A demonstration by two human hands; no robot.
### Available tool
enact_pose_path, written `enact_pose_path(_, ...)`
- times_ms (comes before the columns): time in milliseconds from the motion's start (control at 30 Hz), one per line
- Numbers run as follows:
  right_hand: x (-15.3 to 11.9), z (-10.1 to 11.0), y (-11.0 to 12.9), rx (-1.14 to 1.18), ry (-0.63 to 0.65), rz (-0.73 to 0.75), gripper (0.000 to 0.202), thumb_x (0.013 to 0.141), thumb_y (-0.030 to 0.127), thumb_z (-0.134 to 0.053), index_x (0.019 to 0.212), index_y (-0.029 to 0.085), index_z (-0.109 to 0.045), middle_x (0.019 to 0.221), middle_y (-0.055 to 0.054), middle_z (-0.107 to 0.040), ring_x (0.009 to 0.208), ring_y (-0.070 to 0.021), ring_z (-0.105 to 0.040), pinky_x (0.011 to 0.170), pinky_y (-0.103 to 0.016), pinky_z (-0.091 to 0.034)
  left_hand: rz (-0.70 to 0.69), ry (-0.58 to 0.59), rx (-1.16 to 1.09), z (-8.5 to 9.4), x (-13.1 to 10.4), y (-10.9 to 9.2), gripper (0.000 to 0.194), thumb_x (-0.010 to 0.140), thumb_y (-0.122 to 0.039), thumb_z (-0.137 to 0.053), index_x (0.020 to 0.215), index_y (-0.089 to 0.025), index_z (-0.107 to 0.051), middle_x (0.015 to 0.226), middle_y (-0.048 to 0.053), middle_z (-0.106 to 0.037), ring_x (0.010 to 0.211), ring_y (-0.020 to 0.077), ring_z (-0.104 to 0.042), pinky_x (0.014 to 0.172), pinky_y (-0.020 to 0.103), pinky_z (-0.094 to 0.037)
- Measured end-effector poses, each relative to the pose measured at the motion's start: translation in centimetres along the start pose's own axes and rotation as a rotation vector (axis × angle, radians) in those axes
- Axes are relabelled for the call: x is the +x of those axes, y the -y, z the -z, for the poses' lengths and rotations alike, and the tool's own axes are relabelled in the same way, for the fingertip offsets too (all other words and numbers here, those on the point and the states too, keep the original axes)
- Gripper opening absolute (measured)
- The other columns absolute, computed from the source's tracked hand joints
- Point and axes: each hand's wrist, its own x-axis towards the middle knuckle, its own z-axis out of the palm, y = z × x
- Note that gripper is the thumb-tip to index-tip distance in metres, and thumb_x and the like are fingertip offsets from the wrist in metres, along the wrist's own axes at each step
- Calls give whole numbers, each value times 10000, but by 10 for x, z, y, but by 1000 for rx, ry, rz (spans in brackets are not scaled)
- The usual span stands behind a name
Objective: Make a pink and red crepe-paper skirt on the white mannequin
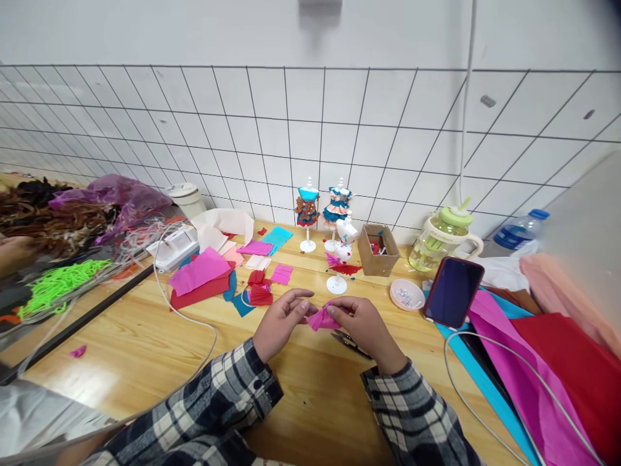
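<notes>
A small piece of gathered pink paper (322, 319) is held between my two hands over the wooden table. My left hand (283, 321) pinches its left end between thumb and fingers. My right hand (363, 325) is closed on its right side, thumb on top. Dark scissors (351, 344) lie on the table beneath my right hand, partly hidden by it. Just beyond my hands is a small white dress stand (336, 285) with a pink and red skirt on it. Two more dress stands, one with a blue and brown outfit (307, 210), the other with blue and peach ruffles (337, 208), are behind.
A cardboard box (380, 259), a bowl of beads (406, 296), a phone (453, 292) and a jug (440, 243) stand right. Coloured sheets (201, 275) and a power strip (173, 249) lie left. Cables cross both sides. Another person's hand (17, 254) is at far left.
</notes>
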Motion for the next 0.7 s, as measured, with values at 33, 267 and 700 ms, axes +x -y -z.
enact_pose_path(33, -1, 0, 0, -26, -12, 5, 229, 810, 340, -598, 870, 177, -747, 805, -46, -733, 741, -189, -642, 676, -281, -465, 1, 25, 39, 0, 0, -1, 360, 772, -423, -661, 1008, -154, -622, 877, 82, -724, 830, 203, -672, 746, 314, -525)
enact_pose_path(267, -2, 3, 0, -136, 59, 27, 210, 812, 346, -592, 825, 206, -748, 778, -28, -730, 716, -178, -628, 676, -280, -451, -6, 104, 325, 2, -2, -5, 206, 770, -351, -662, 739, -153, -710, 773, 58, -727, 761, 187, -653, 758, 290, -492)
enact_pose_path(700, 2, -18, -5, 367, 30, -138, 248, 742, 367, -635, 884, 163, -635, 694, -5, -615, 594, -127, -582, 551, -242, -503, 235, 77, -248, -3, -7, 3, 339, 702, -389, -753, 926, -172, -620, 905, 29, -656, 811, 135, -601, 738, 254, -475)
